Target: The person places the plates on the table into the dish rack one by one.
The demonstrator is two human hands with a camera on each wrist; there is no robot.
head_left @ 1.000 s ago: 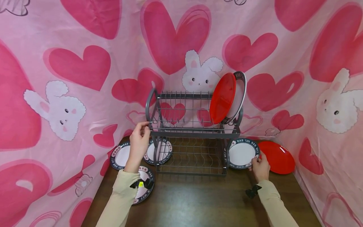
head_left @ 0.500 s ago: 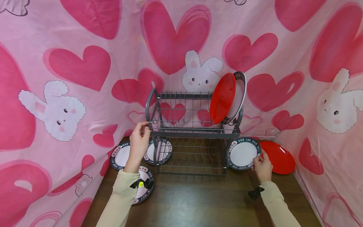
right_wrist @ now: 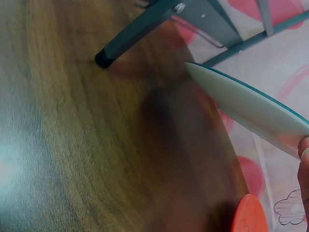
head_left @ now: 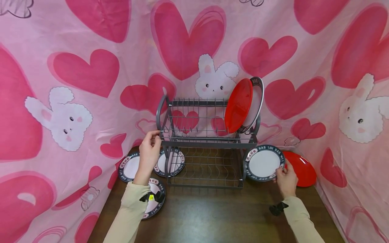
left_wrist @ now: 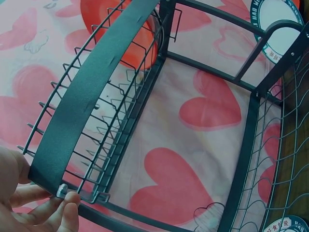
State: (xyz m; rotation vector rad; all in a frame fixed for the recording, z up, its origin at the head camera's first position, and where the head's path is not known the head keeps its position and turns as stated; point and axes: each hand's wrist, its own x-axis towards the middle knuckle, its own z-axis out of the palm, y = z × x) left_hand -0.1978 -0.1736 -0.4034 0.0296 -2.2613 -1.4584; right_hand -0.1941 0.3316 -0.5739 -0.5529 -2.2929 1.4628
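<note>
At the front left corner of the two-tier dish rack (head_left: 209, 145), my left hand (head_left: 149, 148) grips the upper frame. In the left wrist view its fingertips (left_wrist: 71, 198) curl at that corner. My right hand (head_left: 285, 179) pinches the near right edge of a white plate (head_left: 263, 163) with a dark lettered rim. The right wrist view shows this plate (right_wrist: 246, 104) from its side, tilted and raised off the table. A red plate (head_left: 237, 106) and a white plate (head_left: 258, 98) with a dark rim stand upright at the upper tier's right end.
Another red plate (head_left: 301, 168) lies on the wooden table (head_left: 212, 216) at the right, partly hidden. At the left lie dark-rimmed plates: one at the back (head_left: 129, 167), one behind the rack leg (head_left: 176, 162), one under the left wrist (head_left: 156, 202). Pink cloth surrounds the table.
My right hand has lifted the dark-rimmed plate and moved it slightly right, so it covers more of the red plate. My left hand stays on the rack.
</note>
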